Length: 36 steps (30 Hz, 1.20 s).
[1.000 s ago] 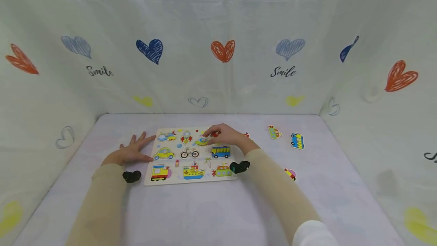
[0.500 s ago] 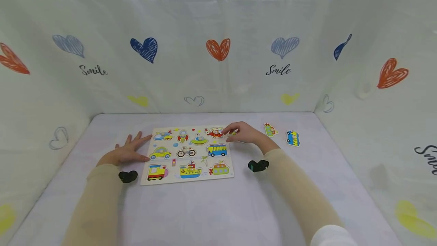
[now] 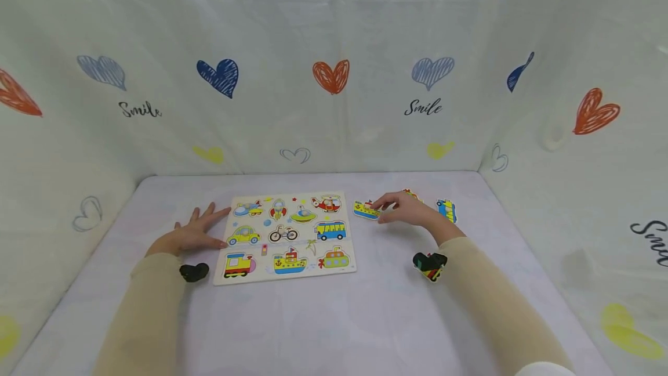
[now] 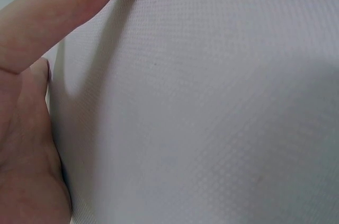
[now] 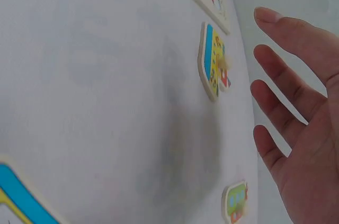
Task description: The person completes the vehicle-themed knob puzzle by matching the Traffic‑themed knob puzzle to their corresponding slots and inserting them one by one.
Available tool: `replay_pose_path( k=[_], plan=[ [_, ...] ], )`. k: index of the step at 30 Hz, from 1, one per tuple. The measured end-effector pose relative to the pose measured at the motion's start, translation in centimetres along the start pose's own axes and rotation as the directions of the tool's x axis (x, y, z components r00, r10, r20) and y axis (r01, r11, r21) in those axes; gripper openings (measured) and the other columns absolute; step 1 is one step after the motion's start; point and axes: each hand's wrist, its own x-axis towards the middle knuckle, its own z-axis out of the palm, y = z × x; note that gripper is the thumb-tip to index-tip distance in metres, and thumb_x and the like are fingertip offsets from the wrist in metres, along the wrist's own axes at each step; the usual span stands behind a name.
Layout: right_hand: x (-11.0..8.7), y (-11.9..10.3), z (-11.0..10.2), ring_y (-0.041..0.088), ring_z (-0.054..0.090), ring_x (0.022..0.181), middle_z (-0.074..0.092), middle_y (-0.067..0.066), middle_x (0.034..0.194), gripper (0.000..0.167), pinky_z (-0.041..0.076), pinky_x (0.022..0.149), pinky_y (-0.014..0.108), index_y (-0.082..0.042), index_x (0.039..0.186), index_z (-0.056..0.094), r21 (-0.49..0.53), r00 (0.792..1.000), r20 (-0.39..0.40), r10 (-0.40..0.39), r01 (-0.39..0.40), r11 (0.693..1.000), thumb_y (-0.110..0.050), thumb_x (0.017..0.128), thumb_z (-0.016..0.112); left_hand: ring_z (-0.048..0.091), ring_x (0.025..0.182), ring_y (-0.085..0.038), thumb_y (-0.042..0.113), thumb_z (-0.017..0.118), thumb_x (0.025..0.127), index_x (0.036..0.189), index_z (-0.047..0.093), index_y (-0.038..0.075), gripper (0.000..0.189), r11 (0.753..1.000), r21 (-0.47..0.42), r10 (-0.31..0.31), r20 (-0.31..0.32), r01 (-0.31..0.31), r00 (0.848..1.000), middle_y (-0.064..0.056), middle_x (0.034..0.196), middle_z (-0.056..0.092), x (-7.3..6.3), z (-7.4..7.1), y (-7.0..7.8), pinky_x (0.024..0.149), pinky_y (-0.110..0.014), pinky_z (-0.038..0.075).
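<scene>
A flat puzzle board [image 3: 308, 248] with vehicle pictures lies on the table. My left hand [image 3: 195, 235] is spread at its left edge, fingertips and thumb right at the rim; in the left wrist view the thumb [image 4: 58, 12] reaches the board's edge. My right hand [image 3: 402, 208] hovers right of the board, above the table, fingers loosely bent and apart. Just left of its fingertips lies a boat puzzle piece [image 3: 365, 209]. The right wrist view shows a gap between that boat piece [image 5: 212, 60] and the hand [image 5: 302, 102], which holds nothing.
Behind the right hand lie a submarine piece [image 3: 412, 194], partly covered, and a bus piece [image 3: 446, 210]. A train-like piece [image 3: 433, 273] shows partly under the right wrist camera. A white curtain with printed hearts [image 3: 331, 77] stands behind the table.
My right hand has moved right, off the board's upper right corner to the boat piece. The helicopter it covered now shows fully on the board. My left hand keeps its place.
</scene>
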Motion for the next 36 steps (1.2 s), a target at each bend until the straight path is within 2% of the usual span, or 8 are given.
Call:
replay_pose_path(
  k=[7, 10, 15, 21, 29, 36],
  plan=[
    [-2.4, 2.1, -1.4, 0.033, 0.055, 0.11, 0.066, 0.014, 0.117, 0.036, 0.042, 0.095, 0.048, -0.002, 0.12, 0.067, 0.014, 0.997, -0.069, -0.027, 0.028, 0.999, -0.009, 0.086, 0.074, -0.024, 0.135, -0.055, 0.045, 0.08, 0.073, 0.154, 0.021, 0.01, 0.107, 1.0, 0.003, 0.0, 0.0, 0.0, 1.0, -0.03, 0.156, -0.011, -0.2, 0.1, 0.1, 0.093, -0.078, -0.019],
    [-3.0, 3.4, -1.9, 0.033, 0.055, 0.108, 0.067, 0.016, 0.116, 0.037, 0.042, 0.094, 0.046, 0.0, 0.119, 0.066, 0.027, 0.995, -0.1, -0.024, 0.027, 0.999, -0.009, 0.084, 0.076, -0.024, 0.136, -0.055, 0.046, 0.08, 0.073, 0.154, 0.02, 0.01, 0.108, 1.0, 0.0, -0.008, 0.0, 0.008, 1.0, -0.03, 0.156, -0.011, -0.2, 0.1, 0.2, 0.093, -0.078, -0.019],
    [-4.2, 5.4, -2.7, 0.032, 0.055, 0.107, 0.067, 0.013, 0.117, 0.037, 0.044, 0.092, 0.042, 0.0, 0.118, 0.067, 0.029, 0.985, -0.172, 0.008, -0.003, 1.0, -0.01, 0.083, 0.077, -0.024, 0.136, -0.054, 0.045, 0.081, 0.073, 0.154, 0.02, 0.01, 0.107, 1.0, -0.002, -0.016, 0.002, 0.016, 1.0, -0.03, 0.156, -0.011, -0.1, 0.1, 0.2, 0.093, -0.078, -0.019],
    [-5.6, 7.3, -3.6, 0.033, 0.055, 0.107, 0.065, 0.016, 0.118, 0.04, 0.046, 0.087, 0.037, -0.001, 0.12, 0.066, 0.035, 0.966, -0.242, 0.086, -0.08, 0.996, -0.011, 0.083, 0.077, -0.024, 0.136, -0.054, 0.044, 0.081, 0.073, 0.154, 0.02, 0.01, 0.107, 1.0, -0.006, -0.013, 0.007, 0.013, 1.0, -0.03, 0.156, -0.011, -0.1, 0.0, 0.3, 0.093, -0.078, -0.019],
    [-7.0, 9.1, -4.1, 0.033, 0.05, 0.109, 0.062, 0.017, 0.124, 0.047, 0.042, 0.095, 0.047, -0.004, 0.126, 0.063, 0.074, 0.923, -0.314, 0.221, -0.208, 0.975, -0.021, 0.085, 0.077, -0.025, 0.136, -0.054, 0.043, 0.081, 0.074, 0.155, 0.02, 0.01, 0.107, 1.0, -0.01, -0.008, 0.009, 0.009, 1.0, -0.03, 0.156, -0.012, -0.2, -0.1, 0.3, 0.093, -0.078, -0.02],
    [-7.6, 10.6, -4.4, 0.033, 0.047, 0.107, 0.057, 0.019, 0.116, 0.056, 0.043, 0.085, 0.04, -0.003, 0.132, 0.058, 0.099, 0.866, -0.401, 0.298, -0.282, 0.954, -0.027, 0.085, 0.077, -0.026, 0.136, -0.053, 0.041, 0.081, 0.073, 0.155, 0.02, 0.011, 0.106, 1.0, -0.014, -0.011, 0.011, 0.012, 1.0, -0.029, 0.156, -0.013, 0.0, 0.0, 0.1, 0.093, -0.077, -0.02]
  ],
)
